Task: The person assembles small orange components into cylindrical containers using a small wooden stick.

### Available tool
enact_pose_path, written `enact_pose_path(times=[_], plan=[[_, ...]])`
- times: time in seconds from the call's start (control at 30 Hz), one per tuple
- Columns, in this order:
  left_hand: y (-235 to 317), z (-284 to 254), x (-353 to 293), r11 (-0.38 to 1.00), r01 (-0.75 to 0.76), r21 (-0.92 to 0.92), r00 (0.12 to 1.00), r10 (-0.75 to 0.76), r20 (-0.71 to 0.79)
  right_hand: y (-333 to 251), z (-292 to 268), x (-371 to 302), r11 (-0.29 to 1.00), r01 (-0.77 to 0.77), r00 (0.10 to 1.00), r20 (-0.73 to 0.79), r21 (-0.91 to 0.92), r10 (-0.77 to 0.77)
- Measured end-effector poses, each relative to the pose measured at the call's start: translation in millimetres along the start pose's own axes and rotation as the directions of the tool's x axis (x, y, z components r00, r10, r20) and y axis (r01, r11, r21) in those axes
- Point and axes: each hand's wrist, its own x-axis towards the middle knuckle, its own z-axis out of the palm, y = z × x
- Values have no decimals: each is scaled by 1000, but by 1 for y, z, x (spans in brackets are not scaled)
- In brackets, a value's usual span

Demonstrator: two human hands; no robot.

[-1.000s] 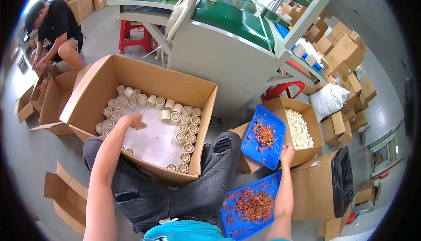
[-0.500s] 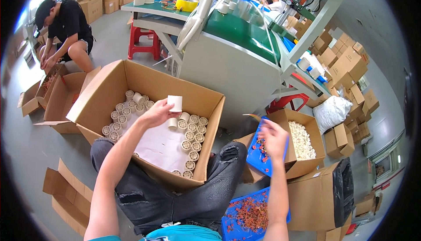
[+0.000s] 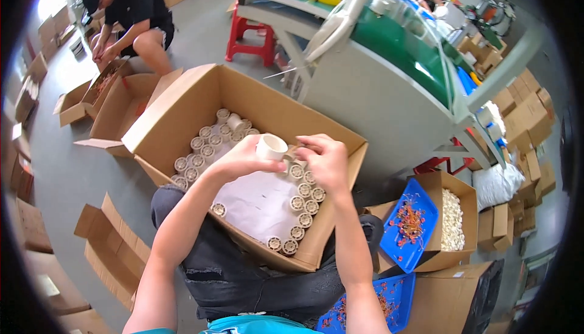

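My left hand (image 3: 243, 162) grips a white plastic cylinder (image 3: 272, 146), tilted so its hollow open end shows. Close beside it on the right, my right hand (image 3: 325, 159) has its fingertips pinched together; whatever small piece they hold is too small to make out. Both hands are above a large cardboard box (image 3: 173, 100) in front of my lap. Along the box's sides stand several similar white cylinders (image 3: 304, 205) with slotted round ends up, on a pale sheet (image 3: 258, 206). One cylinder (image 3: 235, 122) lies on its side.
At right, a blue tray (image 3: 426, 227) of small red wired parts leans by a carton of cream-coloured pieces (image 3: 451, 218). Another blue tray (image 3: 398, 309) lies below. A grey-sided workbench (image 3: 371, 84) stands ahead. Far left, a person (image 3: 143, 14) crouches by open cartons (image 3: 121, 112).
My right hand has moved left from over the upper blue tray to beside the white cylinder. My left hand has tilted the cylinder so its opening shows. The view has shifted.
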Motion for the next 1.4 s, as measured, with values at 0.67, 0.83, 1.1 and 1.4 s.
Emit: enact_pose_path(times=[0.67, 0.83, 1.1, 1.4], plan=[[-19, 21, 17, 553, -262, 791, 702, 672, -237, 26, -10, -9, 969, -56, 982, -164, 242, 98], [-21, 9, 15, 665, -243, 706, 698, 625, -349, 7, -18, -13, 975, 211, 879, -450, 66, -160], [-30, 1, 22, 468, -369, 803, 542, 810, -224, -12, 2, -35, 895, 375, 914, -260, 241, -312], [-31, 4, 21, 470, -379, 797, 539, 812, -223, -7, 8, -34, 929, 237, 962, -200, 285, -184]])
